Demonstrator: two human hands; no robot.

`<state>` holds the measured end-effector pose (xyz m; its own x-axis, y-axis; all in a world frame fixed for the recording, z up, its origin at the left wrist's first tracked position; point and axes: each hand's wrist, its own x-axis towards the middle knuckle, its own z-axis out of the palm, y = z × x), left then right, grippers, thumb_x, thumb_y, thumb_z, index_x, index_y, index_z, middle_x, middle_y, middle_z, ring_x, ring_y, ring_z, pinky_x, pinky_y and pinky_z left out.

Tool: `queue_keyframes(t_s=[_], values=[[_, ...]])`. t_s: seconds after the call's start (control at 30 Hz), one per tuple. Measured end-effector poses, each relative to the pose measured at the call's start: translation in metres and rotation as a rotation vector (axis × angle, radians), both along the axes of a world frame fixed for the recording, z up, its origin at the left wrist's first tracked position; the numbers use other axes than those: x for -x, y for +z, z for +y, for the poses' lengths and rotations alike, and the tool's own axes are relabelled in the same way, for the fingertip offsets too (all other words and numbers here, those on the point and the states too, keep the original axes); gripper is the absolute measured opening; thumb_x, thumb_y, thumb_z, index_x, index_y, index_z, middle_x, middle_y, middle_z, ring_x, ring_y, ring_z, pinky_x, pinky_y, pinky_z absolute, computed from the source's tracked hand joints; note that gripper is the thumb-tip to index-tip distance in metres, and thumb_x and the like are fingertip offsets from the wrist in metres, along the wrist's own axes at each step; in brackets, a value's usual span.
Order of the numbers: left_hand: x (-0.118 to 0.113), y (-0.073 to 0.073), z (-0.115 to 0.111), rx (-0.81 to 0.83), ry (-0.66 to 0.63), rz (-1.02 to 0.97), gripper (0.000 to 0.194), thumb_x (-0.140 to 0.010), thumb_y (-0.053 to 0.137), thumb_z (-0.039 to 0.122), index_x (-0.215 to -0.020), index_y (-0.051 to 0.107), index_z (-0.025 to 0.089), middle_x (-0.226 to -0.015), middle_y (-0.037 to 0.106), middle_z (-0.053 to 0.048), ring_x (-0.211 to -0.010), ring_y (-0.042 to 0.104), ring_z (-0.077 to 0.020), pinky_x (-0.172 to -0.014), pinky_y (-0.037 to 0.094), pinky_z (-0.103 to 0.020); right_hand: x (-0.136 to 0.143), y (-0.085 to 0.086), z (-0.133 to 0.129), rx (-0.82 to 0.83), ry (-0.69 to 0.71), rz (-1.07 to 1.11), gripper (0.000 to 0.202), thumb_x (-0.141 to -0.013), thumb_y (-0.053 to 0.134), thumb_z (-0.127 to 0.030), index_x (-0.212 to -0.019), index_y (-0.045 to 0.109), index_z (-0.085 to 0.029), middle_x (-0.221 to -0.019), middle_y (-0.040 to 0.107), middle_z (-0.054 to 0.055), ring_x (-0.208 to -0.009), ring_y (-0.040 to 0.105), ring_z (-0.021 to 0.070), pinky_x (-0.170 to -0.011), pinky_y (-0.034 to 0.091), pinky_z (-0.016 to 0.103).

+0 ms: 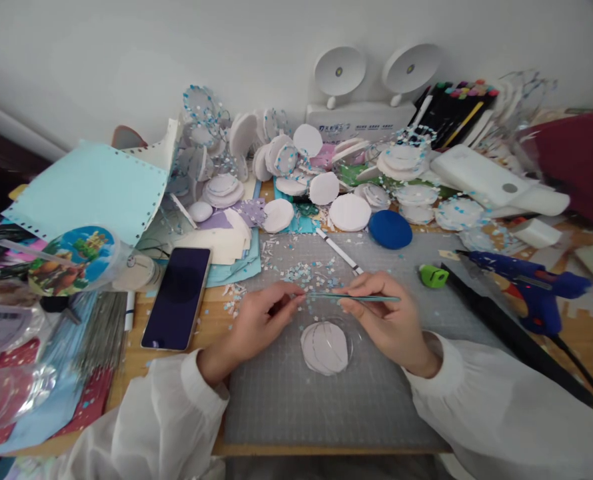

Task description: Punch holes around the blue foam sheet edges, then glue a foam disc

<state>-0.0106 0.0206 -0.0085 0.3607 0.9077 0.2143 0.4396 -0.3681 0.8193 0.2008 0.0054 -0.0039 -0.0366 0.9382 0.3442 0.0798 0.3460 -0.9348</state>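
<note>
My right hand [384, 320] is closed around light blue tweezers [376, 298], whose tips point left. Facing it, my left hand [269, 313] has its thumb and index finger pinched together at the tweezer tips; whatever they hold is too small to make out. Just below and between my hands, a stack of white paper discs [325, 348] lies on the grey cutting mat [326, 413], with thin clear loops over it. Small blue and white paper bits [314, 272] are scattered on the mat beyond my hands.
A phone [177, 298] lies left of the mat. White disc pieces with beaded wire crowd the back, near a blue disc [390, 229] and a white pen [339, 251]. To the right are a blue glue gun [531, 277], a black tool [506, 327] and a green item [433, 275].
</note>
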Motion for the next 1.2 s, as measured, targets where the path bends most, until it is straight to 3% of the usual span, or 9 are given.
queue_keyframes(t_s=[0.37,0.53,1.2], values=[[0.0003,-0.0010,0.0002,0.042,0.025,-0.039,0.016,-0.090,0.053,0.029,-0.094,0.061,0.016,-0.053,0.049,0.006,-0.048,0.045,-0.0075,-0.047,0.034,-0.018,-0.0017,-0.0004,-0.0001,0.025,-0.050,0.050,0.012,-0.079,0.071,-0.023,-0.084,0.059,-0.023,-0.081,0.060,0.002,-0.082,0.069,0.0187,-0.056,0.057,0.025],[0.0007,-0.0002,0.0001,0.056,0.021,-0.033,0.017,-0.090,0.052,0.029,-0.095,0.061,0.016,-0.052,0.049,0.007,-0.048,0.045,-0.0077,-0.047,0.034,-0.018,-0.0016,-0.0010,-0.0006,0.027,-0.036,0.028,0.013,-0.079,0.072,-0.026,-0.081,0.060,-0.023,-0.081,0.062,0.002,-0.079,0.069,0.0180,-0.065,0.059,0.028],[0.0001,0.0009,-0.0003,0.009,-0.016,-0.019,0.016,-0.089,0.055,0.025,-0.095,0.066,0.014,-0.062,0.061,0.002,-0.053,0.053,-0.0083,-0.051,0.040,-0.018,-0.0027,-0.0033,-0.0013,0.063,0.005,0.056,0.010,-0.081,0.068,-0.018,-0.084,0.061,-0.024,-0.082,0.059,0.001,-0.081,0.066,0.0154,-0.068,0.056,0.025]])
